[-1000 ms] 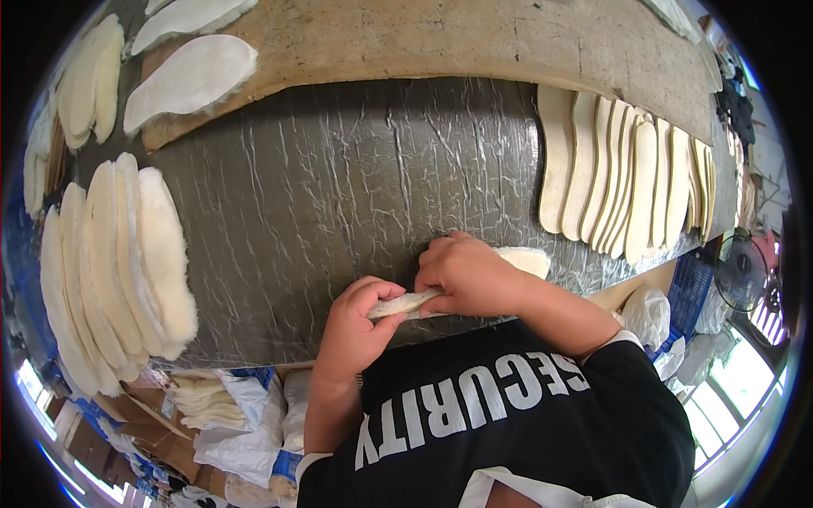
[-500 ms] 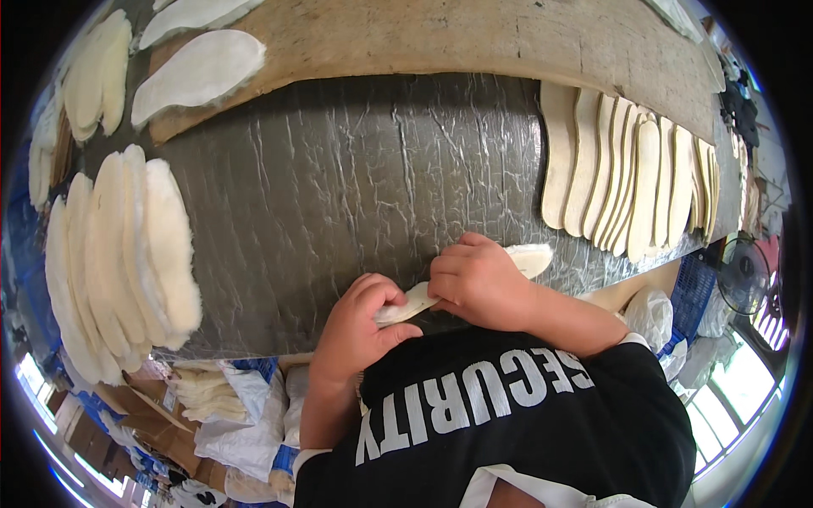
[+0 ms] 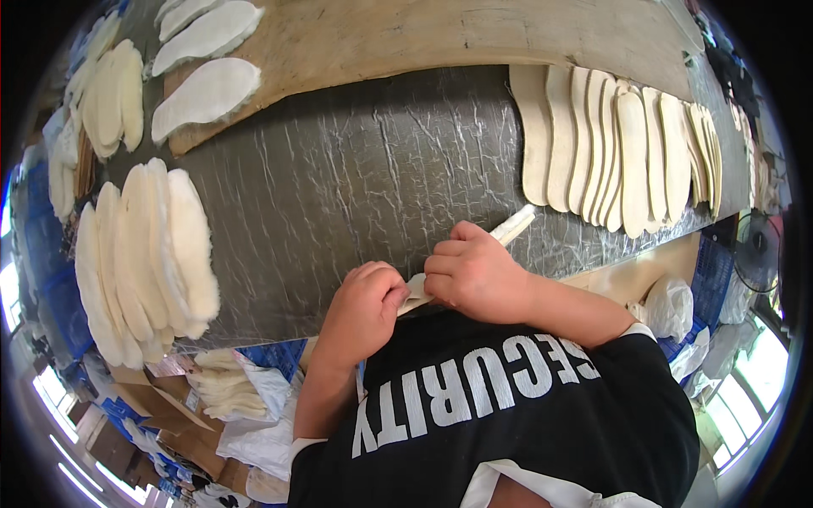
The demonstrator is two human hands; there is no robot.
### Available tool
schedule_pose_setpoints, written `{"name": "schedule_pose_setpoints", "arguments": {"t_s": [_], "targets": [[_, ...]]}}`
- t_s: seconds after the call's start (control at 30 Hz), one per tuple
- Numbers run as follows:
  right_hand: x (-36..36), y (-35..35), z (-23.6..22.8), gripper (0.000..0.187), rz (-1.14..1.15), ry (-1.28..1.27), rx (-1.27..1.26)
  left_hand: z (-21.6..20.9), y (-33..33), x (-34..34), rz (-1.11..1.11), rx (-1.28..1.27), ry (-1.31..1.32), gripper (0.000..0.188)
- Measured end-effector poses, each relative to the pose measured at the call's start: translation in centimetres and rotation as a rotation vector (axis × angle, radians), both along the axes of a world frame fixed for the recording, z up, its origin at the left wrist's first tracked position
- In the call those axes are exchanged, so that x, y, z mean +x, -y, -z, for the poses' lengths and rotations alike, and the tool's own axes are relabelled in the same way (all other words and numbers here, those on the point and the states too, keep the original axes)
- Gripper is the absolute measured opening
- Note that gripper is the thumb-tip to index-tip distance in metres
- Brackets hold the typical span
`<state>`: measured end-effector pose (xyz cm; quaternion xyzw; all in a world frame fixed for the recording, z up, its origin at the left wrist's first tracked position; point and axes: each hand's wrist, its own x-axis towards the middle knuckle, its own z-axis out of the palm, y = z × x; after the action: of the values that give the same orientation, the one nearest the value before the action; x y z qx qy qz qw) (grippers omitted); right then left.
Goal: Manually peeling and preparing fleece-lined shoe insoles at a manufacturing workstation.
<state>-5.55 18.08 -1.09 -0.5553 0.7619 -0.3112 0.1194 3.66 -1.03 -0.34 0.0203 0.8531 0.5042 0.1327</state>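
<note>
**Two Hands, One Slim Fleece Insole**

A worker in a black shirt (image 3: 525, 398) holds a cream fleece-lined insole (image 3: 514, 225) at the near edge of a dark, crinkle-covered worktop (image 3: 339, 186). Seen from the hands, its long axis runs from 8 o'clock to 2 o'clock, edge partly upward. The left hand (image 3: 366, 306) has a closed grip on the 8 o'clock end; its thumb is hidden. The right hand (image 3: 478, 271), fingers curled over the middle, also has a closed grip and is the nearer to the bare tip, which juts beyond it toward 2 o'clock. Whether the piece is folded or double-layered cannot be told. Fanned tan insoles (image 3: 584, 144) lie farther along at 2 o'clock, a fluffy insole pile (image 3: 144, 262) at 9, a brown board (image 3: 406, 42) at 12.
</note>
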Motion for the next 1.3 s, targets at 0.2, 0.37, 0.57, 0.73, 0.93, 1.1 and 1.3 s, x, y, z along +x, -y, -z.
{"name": "schedule_pose_setpoints", "arguments": {"t_s": [0.2,0.37,0.57,0.73,0.93,1.1,1.3], "targets": [[0.0,-0.7,-0.1,0.011,0.004,0.010,0.025,-0.4,-0.6,0.4,-0.092,0.041,0.103,0.003],[0.1,-1.2,-0.4,0.005,0.063,0.037,0.073,-1.5,0.9,0.7,-0.207,0.275,0.193,0.017],[0.2,-1.2,-0.9,0.015,0.083,0.141,0.056,-1.5,2.0,2.0,-0.196,0.208,0.130,0.021],[0.1,-1.2,-1.4,0.010,0.083,0.179,0.066,-2.0,2.5,2.4,-0.172,0.211,0.083,0.017],[0.2,-1.7,-1.5,0.010,0.044,0.286,0.062,-2.3,2.4,2.6,-0.049,0.120,-0.004,0.008],[0.1,-2.0,-2.0,0.011,-0.021,0.355,0.073,-1.8,1.1,3.2,-0.316,0.110,0.123,0.003],[0.0,-2.4,-2.1,0.015,-0.004,0.360,0.136,-1.9,0.8,3.3,-0.257,0.087,-0.012,0.004]]}}
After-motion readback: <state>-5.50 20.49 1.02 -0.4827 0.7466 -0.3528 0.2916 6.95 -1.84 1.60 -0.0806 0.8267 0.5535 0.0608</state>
